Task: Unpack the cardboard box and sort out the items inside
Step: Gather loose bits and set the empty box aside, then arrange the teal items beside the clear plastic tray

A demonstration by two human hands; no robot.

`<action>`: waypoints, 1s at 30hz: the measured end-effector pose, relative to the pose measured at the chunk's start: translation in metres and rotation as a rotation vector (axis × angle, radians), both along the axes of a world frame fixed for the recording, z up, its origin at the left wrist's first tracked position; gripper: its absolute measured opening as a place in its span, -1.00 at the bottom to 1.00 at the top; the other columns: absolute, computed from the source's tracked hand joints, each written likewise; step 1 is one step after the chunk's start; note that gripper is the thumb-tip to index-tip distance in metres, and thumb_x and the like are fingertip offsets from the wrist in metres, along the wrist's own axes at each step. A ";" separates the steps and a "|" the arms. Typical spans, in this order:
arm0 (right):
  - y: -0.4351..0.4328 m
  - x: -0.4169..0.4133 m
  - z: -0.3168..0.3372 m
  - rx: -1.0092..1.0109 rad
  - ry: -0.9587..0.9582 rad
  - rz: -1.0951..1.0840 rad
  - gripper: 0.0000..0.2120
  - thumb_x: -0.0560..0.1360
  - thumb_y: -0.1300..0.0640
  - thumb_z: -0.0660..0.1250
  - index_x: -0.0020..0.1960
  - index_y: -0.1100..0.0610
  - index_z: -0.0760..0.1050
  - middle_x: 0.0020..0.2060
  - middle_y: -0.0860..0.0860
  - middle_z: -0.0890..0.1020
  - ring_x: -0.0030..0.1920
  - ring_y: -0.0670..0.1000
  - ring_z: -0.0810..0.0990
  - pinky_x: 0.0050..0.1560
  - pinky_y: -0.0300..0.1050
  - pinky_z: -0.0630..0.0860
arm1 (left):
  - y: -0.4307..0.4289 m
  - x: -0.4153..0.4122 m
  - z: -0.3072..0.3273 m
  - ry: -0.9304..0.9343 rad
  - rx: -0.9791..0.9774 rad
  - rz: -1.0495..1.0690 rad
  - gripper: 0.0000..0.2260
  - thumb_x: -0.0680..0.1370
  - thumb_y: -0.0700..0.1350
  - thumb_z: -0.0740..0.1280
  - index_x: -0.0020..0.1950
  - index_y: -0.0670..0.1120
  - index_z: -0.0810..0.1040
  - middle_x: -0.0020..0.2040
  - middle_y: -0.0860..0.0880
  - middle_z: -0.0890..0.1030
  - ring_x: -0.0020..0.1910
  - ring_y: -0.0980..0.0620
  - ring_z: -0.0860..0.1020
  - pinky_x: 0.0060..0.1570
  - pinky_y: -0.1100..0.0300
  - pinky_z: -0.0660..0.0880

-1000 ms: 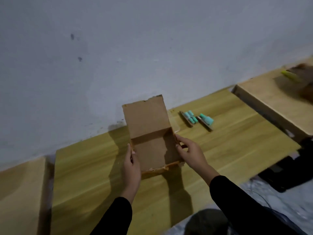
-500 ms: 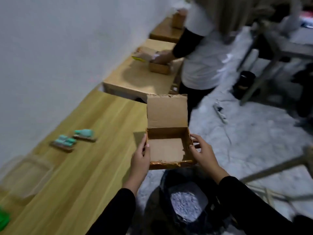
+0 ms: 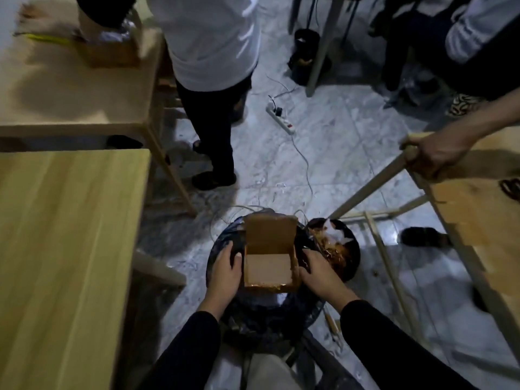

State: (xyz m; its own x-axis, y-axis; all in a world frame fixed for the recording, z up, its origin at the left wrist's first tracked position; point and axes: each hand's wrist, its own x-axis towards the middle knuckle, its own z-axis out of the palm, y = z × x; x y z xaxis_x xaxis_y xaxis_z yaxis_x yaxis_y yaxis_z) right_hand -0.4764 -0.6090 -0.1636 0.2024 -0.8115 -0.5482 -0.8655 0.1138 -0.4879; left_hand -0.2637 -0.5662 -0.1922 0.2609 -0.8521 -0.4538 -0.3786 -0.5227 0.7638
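Note:
A small open cardboard box (image 3: pixel 267 268) hangs between both my hands above a black-lined bin (image 3: pixel 222 243) on the floor. Its lid flap stands up at the far side and its inside looks bare. My left hand (image 3: pixel 225 273) grips the box's left wall, fingers curled along the side. My right hand (image 3: pixel 316 273) grips the right wall the same way. The green items seen earlier on the table are out of view.
My wooden table (image 3: pixel 64 249) is at the left. A second dark bin (image 3: pixel 342 249) with scraps stands just right of the box. A person in a white top (image 3: pixel 209 40) stands ahead by another table; another person's hand (image 3: pixel 433 153) grips a table corner at the right. A power strip (image 3: pixel 281 121) lies on the floor.
I have turned right, away from the table, carrying the open box from above the tabletop to above the black bin. Both hands keep their hold on its sides.

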 end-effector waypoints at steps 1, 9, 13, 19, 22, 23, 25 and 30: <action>0.003 -0.001 -0.006 0.024 0.015 0.001 -0.56 0.57 0.13 0.16 0.41 0.17 0.18 0.38 0.14 0.32 0.36 0.12 0.33 0.31 -0.04 0.31 | 0.003 0.001 -0.002 -0.005 0.014 -0.021 -0.57 0.63 -0.03 0.10 0.49 -0.09 0.19 0.49 -0.06 0.26 0.46 -0.02 0.23 0.39 0.15 0.19; 0.005 0.039 0.015 0.015 -0.041 0.085 -0.47 0.58 0.09 0.16 0.48 0.16 0.07 0.47 0.10 0.21 0.44 0.08 0.23 0.40 -0.03 0.26 | 0.019 0.030 0.025 -0.080 -0.003 -0.045 -0.59 0.62 0.01 0.10 0.45 -0.10 0.26 0.46 -0.08 0.30 0.46 -0.06 0.22 0.43 0.05 0.21; 0.005 0.087 0.051 -0.105 -0.074 0.182 -0.46 0.58 0.08 0.18 0.48 0.17 0.08 0.47 0.11 0.21 0.45 0.08 0.20 0.41 -0.06 0.22 | 0.035 0.060 0.065 -0.139 -0.091 0.019 -0.59 0.63 -0.04 0.11 0.46 -0.13 0.22 0.48 -0.09 0.26 0.46 -0.04 0.21 0.41 0.13 0.17; 0.028 0.174 0.103 -0.187 -0.198 0.348 -0.48 0.57 0.09 0.18 0.47 0.17 0.11 0.46 0.11 0.24 0.42 0.10 0.26 0.39 -0.04 0.25 | 0.089 0.127 0.117 -0.273 -0.200 0.148 -0.58 0.62 -0.04 0.12 0.45 -0.16 0.25 0.45 -0.11 0.29 0.44 -0.04 0.22 0.43 0.11 0.17; 0.050 0.229 0.120 -0.221 -0.235 0.464 -0.48 0.56 0.10 0.20 0.46 0.18 0.14 0.45 0.12 0.25 0.43 0.10 0.26 0.39 -0.04 0.23 | 0.134 0.172 0.138 -0.367 -0.229 0.288 -0.61 0.61 -0.08 0.14 0.41 -0.18 0.29 0.40 -0.13 0.35 0.39 -0.04 0.26 0.35 0.20 0.17; 0.058 0.249 0.124 -0.228 -0.248 0.492 -0.49 0.56 0.10 0.21 0.45 0.18 0.15 0.44 0.12 0.28 0.41 0.10 0.29 0.37 -0.05 0.26 | 0.151 0.187 0.144 -0.394 -0.226 0.346 -0.62 0.61 -0.09 0.15 0.40 -0.19 0.30 0.39 -0.13 0.36 0.39 -0.04 0.27 0.35 0.19 0.18; 0.075 0.284 0.129 -0.240 -0.258 0.559 -0.50 0.56 0.11 0.20 0.45 0.17 0.16 0.42 0.12 0.31 0.37 0.10 0.34 0.34 -0.04 0.30 | 0.184 0.216 0.155 -0.443 -0.211 0.463 -0.62 0.61 -0.08 0.15 0.39 -0.19 0.32 0.38 -0.13 0.38 0.38 -0.05 0.29 0.35 0.15 0.20; 0.110 0.372 0.129 -0.244 -0.269 0.789 -0.50 0.56 0.11 0.19 0.45 0.21 0.15 0.41 0.13 0.31 0.41 0.08 0.29 0.37 -0.08 0.24 | 0.280 0.279 0.165 -0.482 -0.131 0.852 -0.65 0.59 -0.15 0.20 0.35 -0.27 0.38 0.33 -0.24 0.44 0.33 -0.17 0.38 0.34 0.05 0.27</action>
State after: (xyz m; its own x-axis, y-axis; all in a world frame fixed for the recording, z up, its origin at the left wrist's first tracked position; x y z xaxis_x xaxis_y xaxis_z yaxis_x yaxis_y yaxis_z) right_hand -0.1040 -0.4990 -0.0347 0.8531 -0.4684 -0.2299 -0.4994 -0.6054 -0.6198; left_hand 0.0150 -0.2862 -0.0274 0.9426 -0.3296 -0.0531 -0.2011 -0.6876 0.6977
